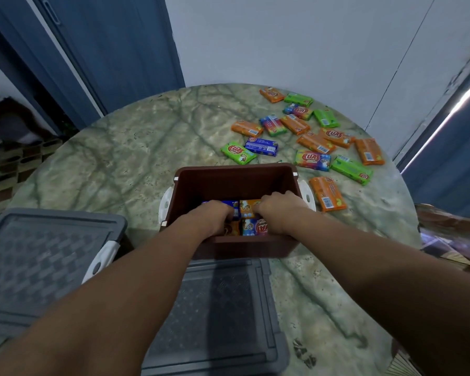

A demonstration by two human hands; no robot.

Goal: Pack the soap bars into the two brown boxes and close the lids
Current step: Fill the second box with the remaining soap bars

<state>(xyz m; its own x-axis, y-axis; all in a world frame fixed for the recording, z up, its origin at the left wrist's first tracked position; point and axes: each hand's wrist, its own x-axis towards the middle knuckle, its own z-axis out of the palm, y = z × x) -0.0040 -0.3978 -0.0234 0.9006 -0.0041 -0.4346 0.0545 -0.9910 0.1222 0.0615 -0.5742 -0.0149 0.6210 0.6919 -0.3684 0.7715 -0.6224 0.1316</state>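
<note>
Open brown box (236, 183): stands on the marbled counter (120, 158), lid off, white latches on both short sides. Both hands are down inside it, close together but not touching.

Left hand (215, 215): knuckles up, fingers curled down among the packed bars; whether they grip one cannot be told.

Right hand (277, 207): likewise curled down onto an orange bar; its hold cannot be told either.

Packed soap bars (251, 226): blue, orange and multicoloured wrappers, lying flat under and between the hands.

Loose soap bars (312, 142): scattered on the counter beyond and to the right of the hands, in orange, green, blue and rainbow wrappers. One orange bar (327, 194) lies just right of the box, near the right hand.

Grey lid (228, 316): flat on the counter, under the forearms, nearer the person than the hands.

Second box (38, 264): grey lid on, white latch showing, left of the left forearm.
</note>
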